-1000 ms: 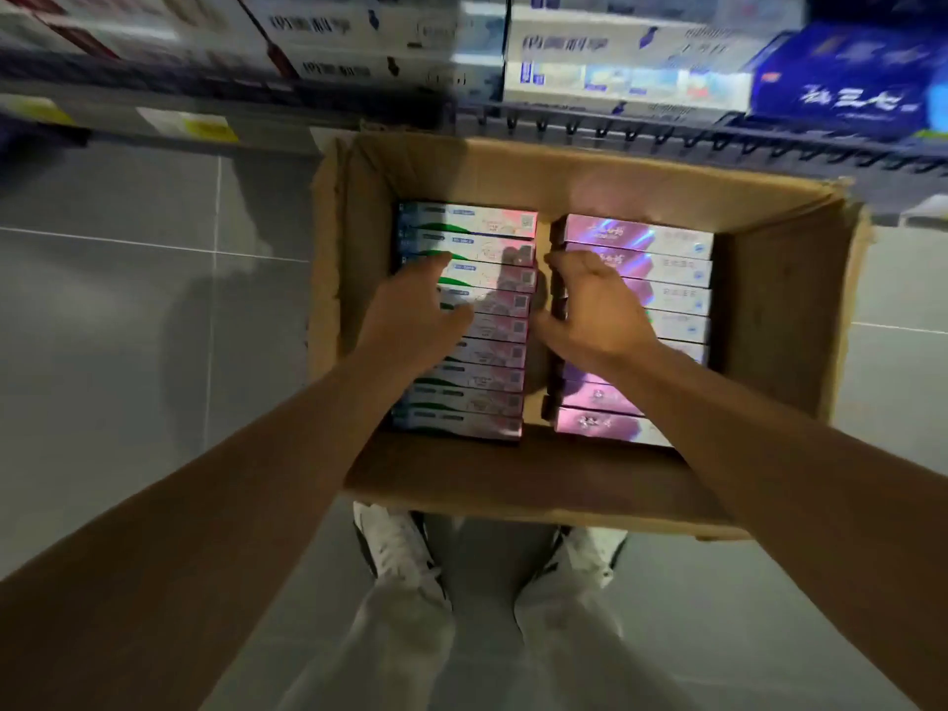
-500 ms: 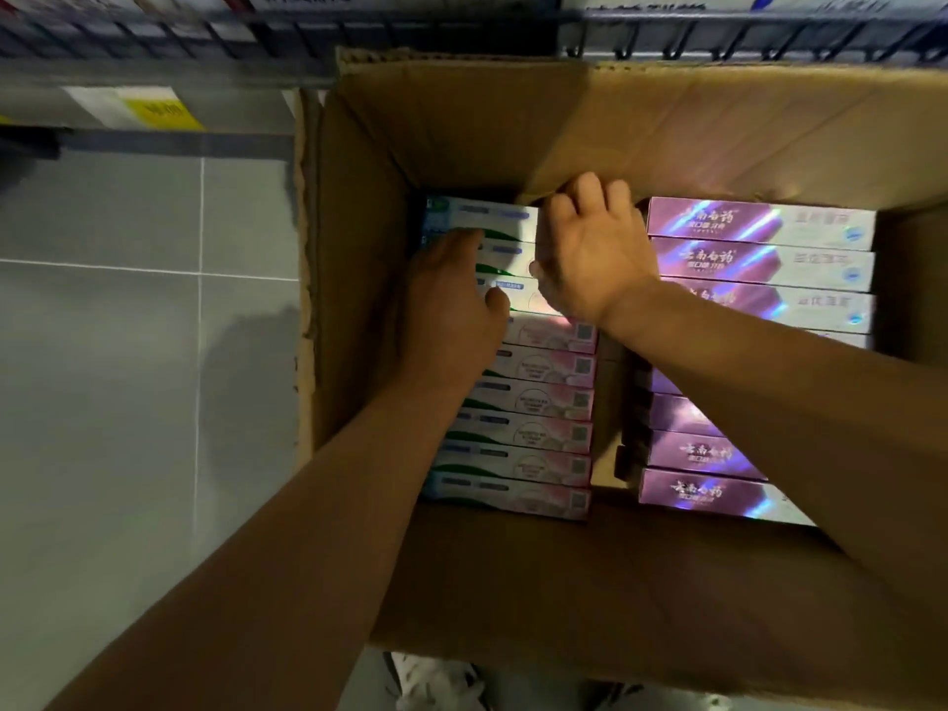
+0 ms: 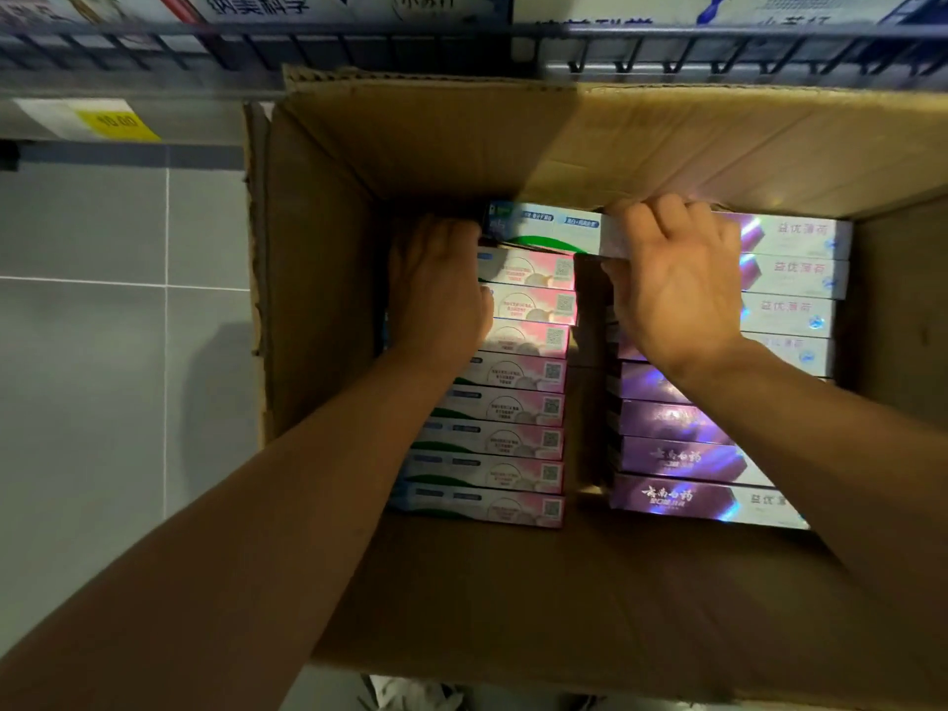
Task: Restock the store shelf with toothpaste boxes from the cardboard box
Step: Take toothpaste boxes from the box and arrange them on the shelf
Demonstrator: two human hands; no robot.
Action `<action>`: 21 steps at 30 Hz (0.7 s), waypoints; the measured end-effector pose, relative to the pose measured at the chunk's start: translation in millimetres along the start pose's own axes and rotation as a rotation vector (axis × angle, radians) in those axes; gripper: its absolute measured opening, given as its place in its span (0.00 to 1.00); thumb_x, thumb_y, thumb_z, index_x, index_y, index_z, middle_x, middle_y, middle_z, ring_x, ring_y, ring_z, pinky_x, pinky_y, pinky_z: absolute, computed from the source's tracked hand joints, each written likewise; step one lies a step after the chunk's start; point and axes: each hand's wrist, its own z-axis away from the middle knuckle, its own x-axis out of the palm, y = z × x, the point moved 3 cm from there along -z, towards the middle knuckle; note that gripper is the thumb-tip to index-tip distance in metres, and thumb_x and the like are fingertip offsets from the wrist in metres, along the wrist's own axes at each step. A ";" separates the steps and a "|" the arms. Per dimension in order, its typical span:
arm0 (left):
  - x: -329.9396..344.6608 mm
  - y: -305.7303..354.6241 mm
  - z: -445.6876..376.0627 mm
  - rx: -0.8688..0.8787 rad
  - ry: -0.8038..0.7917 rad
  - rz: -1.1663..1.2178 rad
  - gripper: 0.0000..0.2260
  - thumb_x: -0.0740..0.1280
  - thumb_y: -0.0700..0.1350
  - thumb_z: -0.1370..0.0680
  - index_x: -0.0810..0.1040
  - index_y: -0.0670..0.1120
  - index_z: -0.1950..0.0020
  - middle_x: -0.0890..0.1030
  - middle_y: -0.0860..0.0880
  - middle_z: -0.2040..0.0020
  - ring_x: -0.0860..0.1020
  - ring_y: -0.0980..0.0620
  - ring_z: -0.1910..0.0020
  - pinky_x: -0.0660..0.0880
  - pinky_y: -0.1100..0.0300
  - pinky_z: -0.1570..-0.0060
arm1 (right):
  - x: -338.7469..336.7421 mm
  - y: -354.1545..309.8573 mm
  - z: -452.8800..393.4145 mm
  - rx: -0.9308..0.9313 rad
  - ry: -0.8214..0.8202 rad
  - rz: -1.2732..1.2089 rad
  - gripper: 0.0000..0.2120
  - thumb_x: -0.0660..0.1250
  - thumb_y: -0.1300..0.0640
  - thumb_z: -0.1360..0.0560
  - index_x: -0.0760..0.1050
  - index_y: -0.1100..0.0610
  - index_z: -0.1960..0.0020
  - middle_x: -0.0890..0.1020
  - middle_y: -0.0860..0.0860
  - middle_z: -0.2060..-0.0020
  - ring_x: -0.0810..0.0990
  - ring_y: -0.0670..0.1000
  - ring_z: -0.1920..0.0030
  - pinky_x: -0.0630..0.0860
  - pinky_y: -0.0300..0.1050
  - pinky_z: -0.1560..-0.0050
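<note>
An open cardboard box (image 3: 318,300) stands on the floor under the shelf. Inside it are two rows of toothpaste boxes: white-pink-green ones (image 3: 518,407) on the left and shiny purple ones (image 3: 677,459) on the right. My left hand (image 3: 436,284) curls around the left end of the far white-green toothpaste box (image 3: 544,228), which sits slightly raised. My right hand (image 3: 677,279) grips the left end of the far purple toothpaste box (image 3: 790,238), fingers over its far edge and thumb under it. Both hands hide parts of the rows.
A wire shelf rail (image 3: 667,48) runs just beyond the box, with packaged goods (image 3: 256,5) above it. A yellow price tag (image 3: 107,123) hangs on the lower shelf edge at left. Grey floor tiles (image 3: 102,351) lie left of the box. My shoes (image 3: 410,695) peek out below.
The view has dropped closer into the box. My right hand moved from the white row's far end to the far purple box. My left hand slid to the far white box's left end.
</note>
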 end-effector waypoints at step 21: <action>-179.9 60.1 80.4 -0.039 -0.151 -0.155 0.22 0.63 0.52 0.22 0.65 0.59 0.28 0.75 0.49 0.37 0.69 0.43 0.36 0.57 0.41 0.33 | -188.3 13.5 59.4 0.170 0.028 -0.301 0.23 0.63 0.57 0.28 0.72 0.51 0.32 0.78 0.57 0.46 0.75 0.64 0.51 0.70 0.54 0.50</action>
